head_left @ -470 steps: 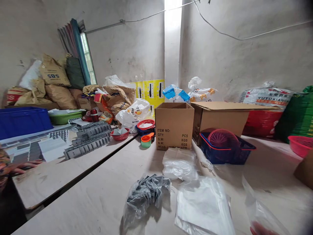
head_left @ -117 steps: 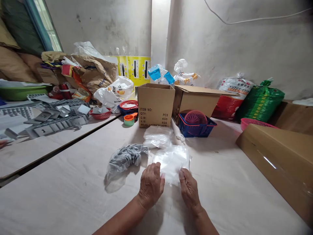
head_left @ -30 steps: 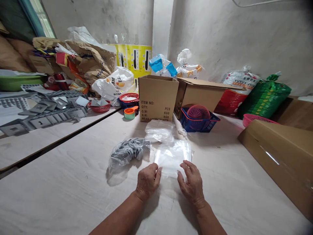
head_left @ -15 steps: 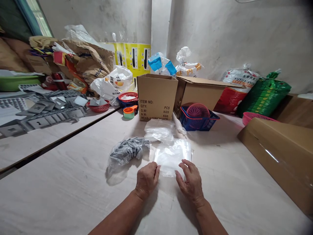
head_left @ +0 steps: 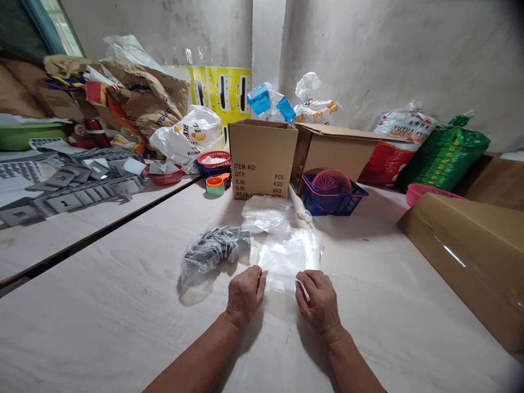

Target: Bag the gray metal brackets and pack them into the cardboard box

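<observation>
The left hand (head_left: 246, 292) is curled up, with its thumb and first finger pinched on the near left edge of the flat clear bags (head_left: 289, 252). The right hand (head_left: 319, 301) is curled too, with its fingertips at the near right edge; I cannot tell if it has a firm hold. The flat clear bags lie on the pale table (head_left: 123, 316), right in front of both hands, and they look white and shiny in the light. Just to their left is a see-through bag full of dark grey parts (head_left: 215, 248). Behind the flat bags, touching them, is another heap of clear bags (head_left: 266, 214). Past that heap stands a tall brown box (head_left: 262, 158) with black words on its front. A blue basket (head_left: 318, 204) sits to the right of this box, with a round red basket (head_left: 333, 183) inside it. Near the box's left side is a small green and orange thing (head_left: 215, 186). Across a dark gap, on the left table, are lots of grey pieces (head_left: 82, 183) in a messy pile, next to a red basket (head_left: 166, 178). A big brown box (head_left: 470, 251) is far to the right, and a shiny green sack (head_left: 446, 155) is behind it.
</observation>
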